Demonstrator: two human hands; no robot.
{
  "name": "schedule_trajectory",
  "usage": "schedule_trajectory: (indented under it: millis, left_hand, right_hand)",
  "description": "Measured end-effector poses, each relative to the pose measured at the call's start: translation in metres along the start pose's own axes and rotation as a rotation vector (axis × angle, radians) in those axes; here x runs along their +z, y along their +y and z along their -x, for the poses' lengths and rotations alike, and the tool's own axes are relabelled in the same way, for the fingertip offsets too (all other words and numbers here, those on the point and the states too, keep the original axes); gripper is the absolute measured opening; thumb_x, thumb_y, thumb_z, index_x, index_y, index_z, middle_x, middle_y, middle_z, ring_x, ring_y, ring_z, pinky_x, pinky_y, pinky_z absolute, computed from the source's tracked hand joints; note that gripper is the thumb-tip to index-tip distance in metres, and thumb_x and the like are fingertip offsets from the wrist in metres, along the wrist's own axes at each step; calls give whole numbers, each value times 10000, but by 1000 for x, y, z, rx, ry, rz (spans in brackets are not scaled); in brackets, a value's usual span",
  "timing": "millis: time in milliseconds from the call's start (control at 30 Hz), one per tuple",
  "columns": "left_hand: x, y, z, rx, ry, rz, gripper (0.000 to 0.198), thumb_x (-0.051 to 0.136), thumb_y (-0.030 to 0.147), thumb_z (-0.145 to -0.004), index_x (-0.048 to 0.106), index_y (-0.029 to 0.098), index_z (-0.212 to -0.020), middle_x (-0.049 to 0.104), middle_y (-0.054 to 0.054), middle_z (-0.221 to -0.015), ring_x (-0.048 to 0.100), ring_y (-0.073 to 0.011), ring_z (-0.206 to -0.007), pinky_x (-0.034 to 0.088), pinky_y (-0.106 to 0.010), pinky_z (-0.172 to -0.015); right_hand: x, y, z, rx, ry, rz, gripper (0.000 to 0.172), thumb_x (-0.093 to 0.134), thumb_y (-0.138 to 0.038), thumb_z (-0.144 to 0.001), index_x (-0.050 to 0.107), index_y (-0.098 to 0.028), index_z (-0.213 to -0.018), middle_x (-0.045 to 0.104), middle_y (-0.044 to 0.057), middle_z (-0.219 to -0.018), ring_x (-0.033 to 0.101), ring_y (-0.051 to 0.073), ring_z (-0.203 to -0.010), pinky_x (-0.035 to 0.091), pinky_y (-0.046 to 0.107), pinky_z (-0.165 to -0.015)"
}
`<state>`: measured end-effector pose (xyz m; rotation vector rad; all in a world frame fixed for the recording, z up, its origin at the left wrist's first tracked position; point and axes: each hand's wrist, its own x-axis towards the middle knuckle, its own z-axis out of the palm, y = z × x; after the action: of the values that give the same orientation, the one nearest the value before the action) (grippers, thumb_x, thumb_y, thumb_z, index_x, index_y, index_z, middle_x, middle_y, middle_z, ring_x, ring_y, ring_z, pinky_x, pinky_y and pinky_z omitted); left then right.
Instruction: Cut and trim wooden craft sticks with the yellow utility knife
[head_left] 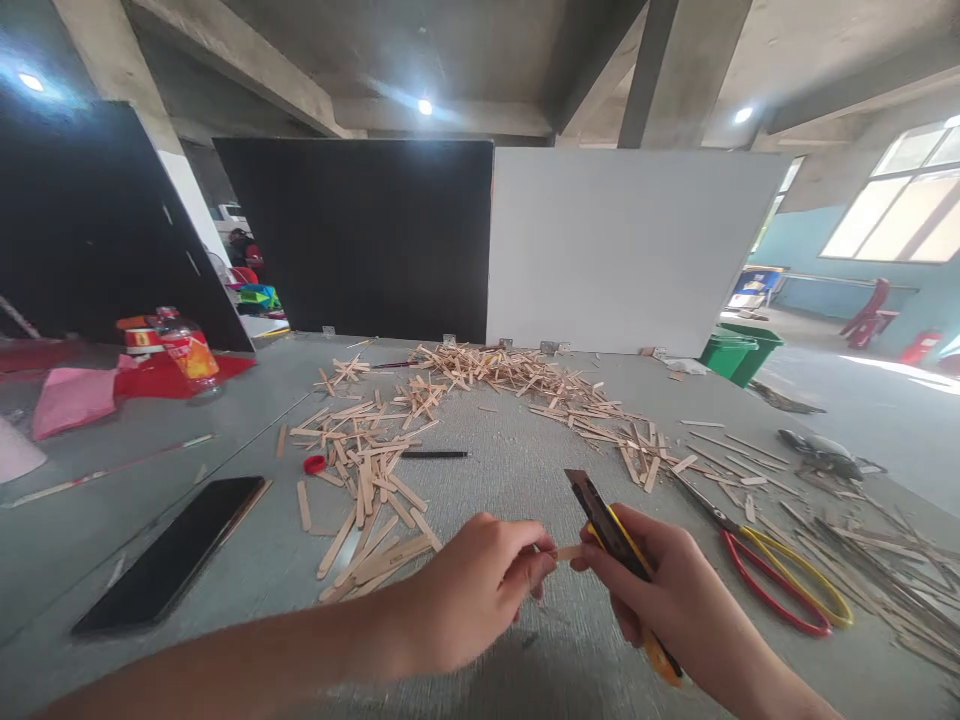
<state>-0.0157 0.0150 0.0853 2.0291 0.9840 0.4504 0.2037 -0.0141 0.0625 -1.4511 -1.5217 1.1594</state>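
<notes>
My left hand [472, 590] is closed in a pinch on a short wooden stick [568, 552] held just above the grey table [517, 470]. My right hand [667, 590] is wrapped round a yellow and black utility knife [611, 535], blade pointing up and away, and its fingertips also touch the other end of the stick. Both hands meet near the table's front edge. Loose wooden sticks [375, 480] lie scattered just beyond my left hand.
Red and yellow scissors [765, 570] lie right of my right hand. A black phone [176, 560] sits at front left, a red cap [315, 464] and black pen [433, 454] among sticks. A bottle [187, 350] stands far left. Black and white boards stand behind.
</notes>
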Motion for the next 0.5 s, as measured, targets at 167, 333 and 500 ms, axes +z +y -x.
schedule_trajectory:
  millis: [167, 333, 500]
  left_hand:
    - [2, -5, -3, -51, 20, 38, 311, 410, 360, -1080, 611, 196, -909, 592, 22, -642, 529, -116, -500, 341, -219, -489]
    - [7, 1, -1, 41, 92, -17, 258, 426, 307, -1072, 587, 205, -898, 613, 28, -648, 506, -110, -491, 340, -229, -500]
    - [8, 18, 8, 80, 176, 23, 177, 429, 292, -1074, 585, 210, -1056, 704, 1, -773, 514, -110, -517, 378, -248, -535]
  right_hand:
    - [-1, 4, -6, -9, 42, 5, 294, 623, -511, -946, 620, -217, -932, 505, -90, -472, 500, 124, -393, 379, 232, -437]
    - [-20, 22, -21, 13, 14, 247, 327, 574, -474, -957, 590, -218, -1160, 543, -85, -501, 559, 183, -418, 409, 274, -436]
    - [-35, 55, -28, -173, 56, 668, 410, 547, -461, -919, 704, -232, -1220, 799, 115, -995, 734, 296, -809, 547, 416, -718]
